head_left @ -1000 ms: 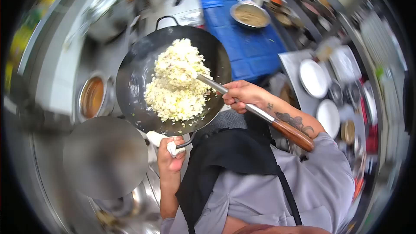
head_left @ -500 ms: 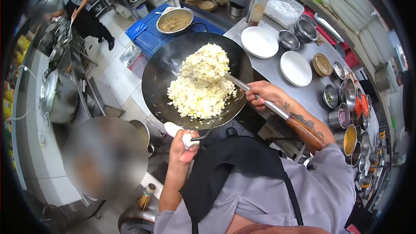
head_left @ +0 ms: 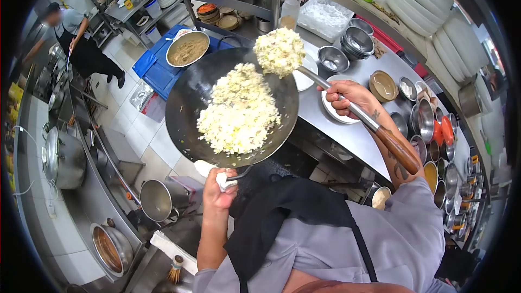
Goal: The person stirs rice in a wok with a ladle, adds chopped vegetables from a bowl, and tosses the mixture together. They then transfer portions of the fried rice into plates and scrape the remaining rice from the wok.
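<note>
My left hand point(head_left: 219, 189) is closed around the handle of a dark wok point(head_left: 182, 122), with a white cloth point(head_left: 204, 169) between palm and metal. A mound of fried rice point(head_left: 239, 114) with yellow bits lies in the wok. My right hand point(head_left: 350, 99) grips the metal shaft of a wooden-handled ladle point(head_left: 399, 151). Heaped fried rice hides the ladle's bowl, which is raised over the wok's right rim. Just beyond it, a white plate point(head_left: 305, 80) lies on the steel counter, partly hidden. Another white plate point(head_left: 332, 109) shows beneath my right hand.
A bowl of brown food point(head_left: 188, 49) sits on a blue lid point(head_left: 154, 70). Metal bowls point(head_left: 357, 43) and a brown bowl point(head_left: 383, 86) stand on the counter. At left are a steel pot point(head_left: 157, 201) and a lidded pot point(head_left: 64, 157). A co-worker point(head_left: 81, 43) stands far left.
The ladle has risen out of the rice and moved right, now carrying a heaped portion to the wok's rim. The wok has shifted slightly left, and its mound is smaller. My view has turned.
</note>
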{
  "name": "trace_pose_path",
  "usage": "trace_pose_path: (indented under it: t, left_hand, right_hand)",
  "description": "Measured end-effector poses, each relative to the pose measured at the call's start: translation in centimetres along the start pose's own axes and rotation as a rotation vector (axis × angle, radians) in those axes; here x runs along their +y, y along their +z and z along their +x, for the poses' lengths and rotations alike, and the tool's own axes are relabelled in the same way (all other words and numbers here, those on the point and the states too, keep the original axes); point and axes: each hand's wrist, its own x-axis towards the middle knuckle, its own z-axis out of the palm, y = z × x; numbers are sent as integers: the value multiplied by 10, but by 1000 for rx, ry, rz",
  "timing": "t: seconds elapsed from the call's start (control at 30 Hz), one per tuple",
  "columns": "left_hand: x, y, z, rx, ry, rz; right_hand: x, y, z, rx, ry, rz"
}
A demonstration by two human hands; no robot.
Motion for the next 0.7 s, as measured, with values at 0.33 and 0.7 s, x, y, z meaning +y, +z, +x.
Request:
trace_pose_path:
  t: [0.33,0.7]
  left_hand:
    - [17,-30,-11,193,176,-28]
    - [23,-61,-48,310,226,-106]
  right_hand:
    - [69,-120,141,330,-495,-700]
    - [168,-128,216,910,-588,-1278]
